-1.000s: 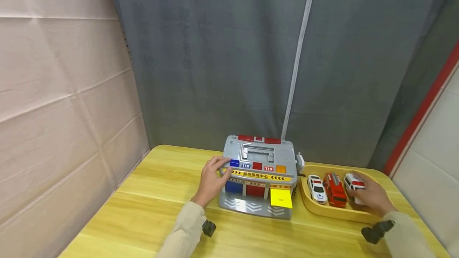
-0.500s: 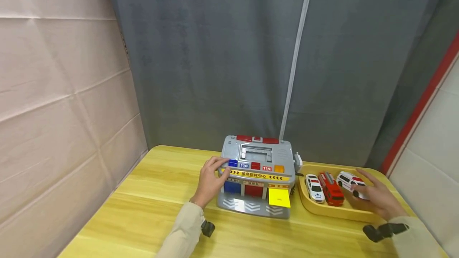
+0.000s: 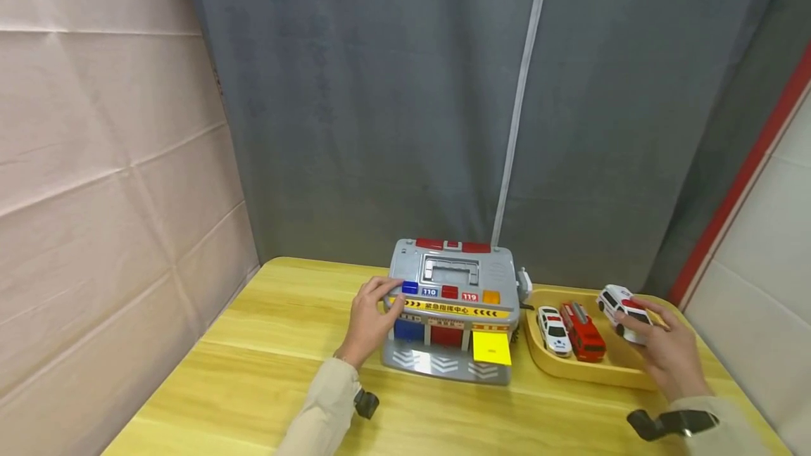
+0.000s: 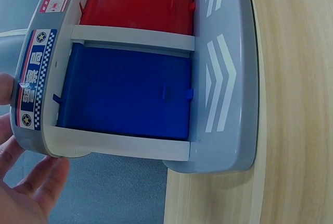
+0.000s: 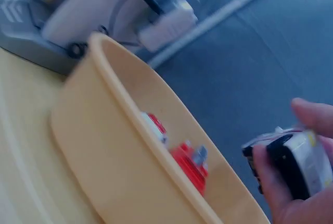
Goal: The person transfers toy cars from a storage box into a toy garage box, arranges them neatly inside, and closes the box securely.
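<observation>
Holding the toy ambulance (image 3: 624, 312) in your right hand (image 3: 678, 354), you keep it between thumb and fingers, the grip only about as wide as its body. The ambulance sits up off the tray (image 3: 589, 373) floor, toward the tray's one o'clock; its exact height over the rim is hard to judge. Taking it by the end nearest you probably suits your arm, which reaches in from five o'clock, and leaves most of the toy uncovered.

Your left hand (image 3: 369, 319) holds the toy station (image 3: 448, 309) by its nine o'clock corner, forefinger on top by the blue button (image 3: 410, 288), thumb at the front edge. That spread grip likely steadies the light station against sliding, while leaving its front uncovered.

The tray lies at the station's three o'clock, close enough for an easy reach. Inside, the police car (image 3: 554, 333) sits at nine o'clock with the fire truck (image 3: 584, 333) just beside it, both lengthwise, perhaps to fit side by side.

On the station's front, the yellow flap (image 3: 491, 348) sticks out at five o'clock; the blue door (image 4: 125, 94) and red door (image 4: 140, 5) lie flat in their frames.
</observation>
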`<state>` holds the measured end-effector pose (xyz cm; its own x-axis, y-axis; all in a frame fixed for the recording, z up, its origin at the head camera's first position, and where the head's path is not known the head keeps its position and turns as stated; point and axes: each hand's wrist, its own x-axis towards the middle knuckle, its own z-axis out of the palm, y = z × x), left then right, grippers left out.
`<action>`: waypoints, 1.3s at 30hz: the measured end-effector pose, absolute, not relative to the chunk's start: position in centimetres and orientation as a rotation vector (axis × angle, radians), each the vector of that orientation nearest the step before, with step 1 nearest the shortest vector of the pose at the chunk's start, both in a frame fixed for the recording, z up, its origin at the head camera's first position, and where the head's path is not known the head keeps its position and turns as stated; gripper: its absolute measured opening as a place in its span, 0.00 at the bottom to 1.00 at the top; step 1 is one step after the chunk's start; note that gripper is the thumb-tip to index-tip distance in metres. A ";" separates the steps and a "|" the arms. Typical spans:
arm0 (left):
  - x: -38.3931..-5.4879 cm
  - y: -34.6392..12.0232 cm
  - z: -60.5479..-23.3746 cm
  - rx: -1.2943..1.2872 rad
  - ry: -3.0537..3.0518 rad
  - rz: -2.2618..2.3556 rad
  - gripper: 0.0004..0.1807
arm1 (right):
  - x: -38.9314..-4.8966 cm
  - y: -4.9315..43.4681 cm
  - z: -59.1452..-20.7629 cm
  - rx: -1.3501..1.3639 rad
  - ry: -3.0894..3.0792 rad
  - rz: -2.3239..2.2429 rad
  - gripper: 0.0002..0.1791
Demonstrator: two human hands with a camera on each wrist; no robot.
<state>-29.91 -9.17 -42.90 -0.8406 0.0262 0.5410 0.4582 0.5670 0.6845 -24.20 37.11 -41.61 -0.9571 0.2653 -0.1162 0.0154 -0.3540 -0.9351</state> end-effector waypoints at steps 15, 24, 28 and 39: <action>-29.9 -9.1 -43.0 -0.390 -2.317 -1.228 0.17 | -22.4 33.8 -42.3 -0.161 -1.622 2.517 0.15; -30.0 -9.3 -42.8 -0.397 -2.335 -1.229 0.17 | -21.3 30.8 -42.4 -0.252 -1.669 2.473 0.15; -29.9 -9.3 -42.7 -0.392 -2.337 -1.240 0.17 | -20.9 29.7 -42.5 -0.260 -1.678 2.449 0.15; -29.8 -9.2 -42.7 -0.383 -2.337 -1.253 0.17 | -19.6 27.6 -43.5 -0.310 -1.612 2.515 0.16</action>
<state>-29.82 -9.23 -42.71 -0.8563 0.0275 0.5158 0.4448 0.5470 0.7092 -19.62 27.63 -43.50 -0.9694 0.2252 -0.0980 -0.0049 -0.4170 -0.9089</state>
